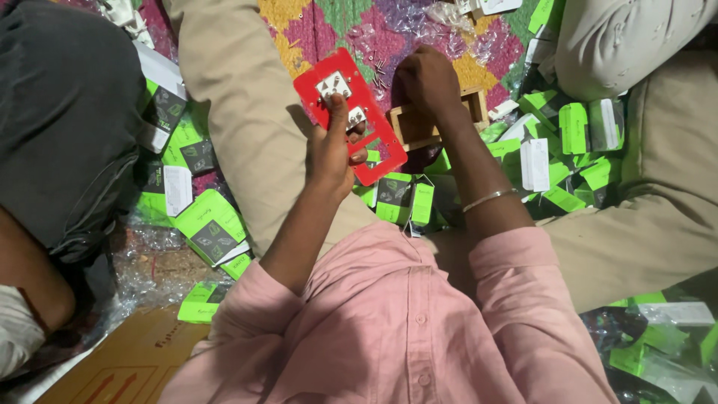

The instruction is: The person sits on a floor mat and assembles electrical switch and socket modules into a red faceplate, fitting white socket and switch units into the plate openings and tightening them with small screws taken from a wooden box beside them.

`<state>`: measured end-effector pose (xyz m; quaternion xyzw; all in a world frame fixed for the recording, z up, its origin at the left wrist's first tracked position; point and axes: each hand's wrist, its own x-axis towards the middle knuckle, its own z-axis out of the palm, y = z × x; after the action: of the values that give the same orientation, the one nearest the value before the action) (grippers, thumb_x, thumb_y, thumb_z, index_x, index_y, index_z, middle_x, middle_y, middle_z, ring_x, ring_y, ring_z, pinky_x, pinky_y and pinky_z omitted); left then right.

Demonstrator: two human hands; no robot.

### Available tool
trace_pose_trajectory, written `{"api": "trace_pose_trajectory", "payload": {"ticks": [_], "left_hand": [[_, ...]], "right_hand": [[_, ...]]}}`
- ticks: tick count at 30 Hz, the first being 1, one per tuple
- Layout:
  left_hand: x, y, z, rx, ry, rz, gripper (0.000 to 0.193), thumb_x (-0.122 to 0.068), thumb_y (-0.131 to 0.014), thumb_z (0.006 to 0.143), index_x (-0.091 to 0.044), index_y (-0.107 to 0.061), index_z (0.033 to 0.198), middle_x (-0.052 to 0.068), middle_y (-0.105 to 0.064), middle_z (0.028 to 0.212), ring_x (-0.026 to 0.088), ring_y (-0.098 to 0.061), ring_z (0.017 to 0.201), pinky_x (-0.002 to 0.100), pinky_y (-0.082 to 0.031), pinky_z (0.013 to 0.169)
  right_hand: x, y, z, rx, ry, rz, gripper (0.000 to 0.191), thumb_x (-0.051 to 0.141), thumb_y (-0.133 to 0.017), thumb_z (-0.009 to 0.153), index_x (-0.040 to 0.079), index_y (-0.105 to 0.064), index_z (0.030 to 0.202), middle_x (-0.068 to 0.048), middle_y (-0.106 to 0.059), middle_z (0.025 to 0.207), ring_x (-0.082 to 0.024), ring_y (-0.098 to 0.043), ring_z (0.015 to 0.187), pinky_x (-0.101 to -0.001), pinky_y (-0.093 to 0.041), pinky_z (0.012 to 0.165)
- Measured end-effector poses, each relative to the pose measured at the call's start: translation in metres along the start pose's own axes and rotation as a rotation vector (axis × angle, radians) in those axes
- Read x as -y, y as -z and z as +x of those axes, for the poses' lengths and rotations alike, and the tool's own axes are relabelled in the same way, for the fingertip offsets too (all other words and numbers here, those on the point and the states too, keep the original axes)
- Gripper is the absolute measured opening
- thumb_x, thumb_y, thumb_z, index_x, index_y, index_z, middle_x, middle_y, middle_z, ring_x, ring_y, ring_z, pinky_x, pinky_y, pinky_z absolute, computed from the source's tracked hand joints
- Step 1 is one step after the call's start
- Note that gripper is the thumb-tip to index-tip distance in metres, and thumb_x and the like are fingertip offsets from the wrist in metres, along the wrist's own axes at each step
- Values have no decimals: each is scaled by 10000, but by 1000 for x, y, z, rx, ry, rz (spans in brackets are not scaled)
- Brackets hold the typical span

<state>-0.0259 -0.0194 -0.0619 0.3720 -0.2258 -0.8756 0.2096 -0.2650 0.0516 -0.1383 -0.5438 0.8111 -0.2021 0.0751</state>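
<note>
Two hands engaged: I see left hand pinching red plate upright for access, right hand closed over wooden box, contents hidden.

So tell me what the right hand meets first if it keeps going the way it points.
The right hand points down and away, so it would likely first meet the small screws on the patterned mat by the wooden box; depth is unclear.

A patterned floor mat in pink, yellow and green covers the floor. Green-and-white small boxes and clear plastic wrap litter it under dim light.
</note>
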Motion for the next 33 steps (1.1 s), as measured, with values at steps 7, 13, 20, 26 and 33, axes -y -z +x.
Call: {"api": "trace_pose_trajectory", "payload": {"ticks": [7,13,20,26,33], "left_hand": [[3,-1,1,-13,46,81,546,-604,-642,884,-120,-578,1131,-16,-529,829,48,-491,686,212,-394,464],[8,-9,3,8,51,98,455,-540,-644,942,-117,-601,1103,-11,-551,800,62,-505,674,227,-418,479],[14,-12,9,28,27,211,495,-568,-620,931,-93,-657,1064,-7,-571,753,68,-538,646,254,-440,443],[18,-5,10,34,31,304,613,-648,-627,904,-46,-664,1013,7,-581,766,87,-576,617,251,-480,461],[10,-9,4,114,17,311,655,-692,-647,855,-72,-641,1066,-8,-625,808,50,-555,660,229,-385,459]], "right_hand": [[9,10,4,61,-131,28,140,168,-794,895,35,-756,916,-152,-724,903,-281,-702,801,-422,-567,792],[43,62,-42,-183,-282,583,124,55,-749,936,-7,-756,1044,-70,-767,883,-92,-727,809,-242,-583,747],[89,101,-91,-200,-355,912,191,41,-772,957,-23,-742,1134,-59,-769,1018,-90,-721,912,-235,-587,833],[105,99,-94,-194,-347,779,158,53,-787,955,-6,-733,1092,-61,-759,1015,-96,-717,914,-248,-591,831],[119,90,-87,-174,-73,709,157,-25,-780,941,8,-755,1092,-79,-637,1064,-154,-683,995,-279,-604,874]]}}
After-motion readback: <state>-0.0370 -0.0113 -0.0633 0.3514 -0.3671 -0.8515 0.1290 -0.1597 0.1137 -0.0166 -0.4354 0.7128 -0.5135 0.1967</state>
